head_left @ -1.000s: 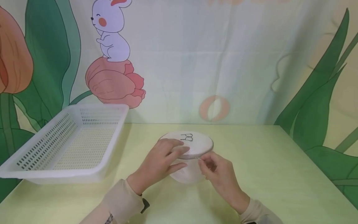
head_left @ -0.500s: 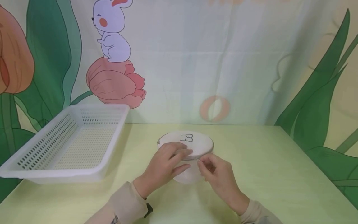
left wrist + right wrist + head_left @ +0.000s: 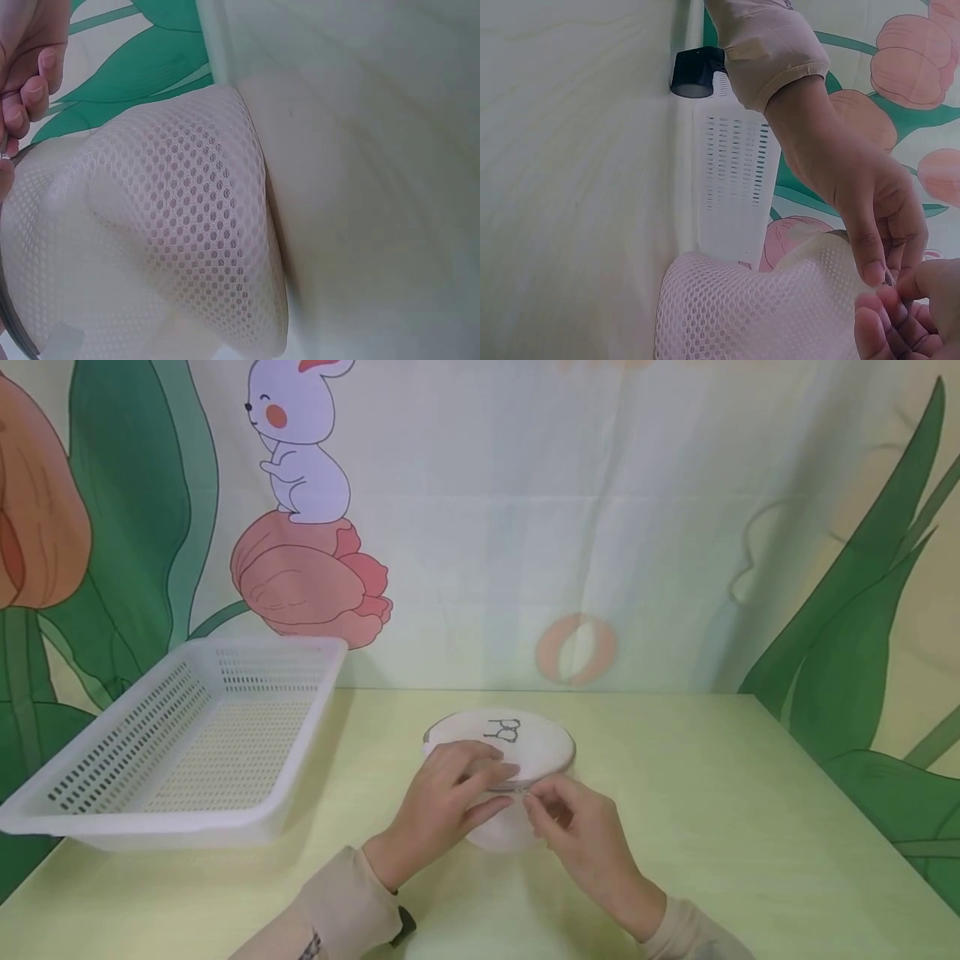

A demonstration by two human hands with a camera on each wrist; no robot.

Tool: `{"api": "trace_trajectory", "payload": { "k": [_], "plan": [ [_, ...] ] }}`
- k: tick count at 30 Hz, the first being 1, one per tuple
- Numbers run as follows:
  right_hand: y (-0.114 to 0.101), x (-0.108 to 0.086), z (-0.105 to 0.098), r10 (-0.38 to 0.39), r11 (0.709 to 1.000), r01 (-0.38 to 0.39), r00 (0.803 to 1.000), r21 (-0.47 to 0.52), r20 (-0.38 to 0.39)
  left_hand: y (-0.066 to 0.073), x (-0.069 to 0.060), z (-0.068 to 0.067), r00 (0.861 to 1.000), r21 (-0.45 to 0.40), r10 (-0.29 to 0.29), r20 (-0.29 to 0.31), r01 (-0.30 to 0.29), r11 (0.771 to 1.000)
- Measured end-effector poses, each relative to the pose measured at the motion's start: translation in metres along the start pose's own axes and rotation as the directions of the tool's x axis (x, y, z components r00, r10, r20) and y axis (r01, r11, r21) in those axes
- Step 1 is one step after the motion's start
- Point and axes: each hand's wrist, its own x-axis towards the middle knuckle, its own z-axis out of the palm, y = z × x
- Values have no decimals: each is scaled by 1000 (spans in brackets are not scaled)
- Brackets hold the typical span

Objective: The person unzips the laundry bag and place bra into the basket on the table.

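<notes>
A white mesh bag [image 3: 502,833] with a round, dark-edged top [image 3: 542,740] stands upright on the table, a line drawing on that top. My left hand [image 3: 442,797] grips the near edge, fingers over the top and thumb below it. Just right of it, my right hand [image 3: 588,835] pinches a small zipper pull at the rim. The left wrist view has the mesh side [image 3: 187,210] large, with the right hand [image 3: 28,79] at its upper left. Both hands' fingertips meet closely at the rim in the right wrist view, left hand [image 3: 847,180] above right hand [image 3: 922,315].
An empty white perforated basket [image 3: 296,760] stands on the left of the pale yellow-green table [image 3: 712,827]. Behind the table hangs a printed cloth [image 3: 465,543] with a rabbit, tulips and leaves.
My right hand has shifted slightly left along the near rim. My left hand has moved a little to the right on the top, and the bag has barely moved.
</notes>
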Motion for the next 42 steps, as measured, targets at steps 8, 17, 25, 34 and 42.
{"api": "trace_trajectory", "payload": {
  "k": [8, 17, 25, 34, 42],
  "plan": [
    [-1, -3, 2, -30, 1000, 30, 1000, 9, -1, -3, -2, 3, 998, 22, 50, -33, -49, 999],
    [-2, -5, 5, -44, 998, 45, 999, 32, -13, -5, -4, 2, 996, 57, 85, -7, -85, 995],
    [0, -6, 8, -72, 997, 73, 997, 18, -3, -8, -7, 3, 996, 59, 92, -4, -92, 994],
    [1, -7, 10, -96, 995, 96, 995, 24, -2, -13, -11, 4, 993, 75, 119, -12, -117, 990],
    [0, -8, 10, -79, 997, 79, 997, 25, -7, -14, -12, 4, 993, 81, 121, -13, -120, 989]
  ]
}}
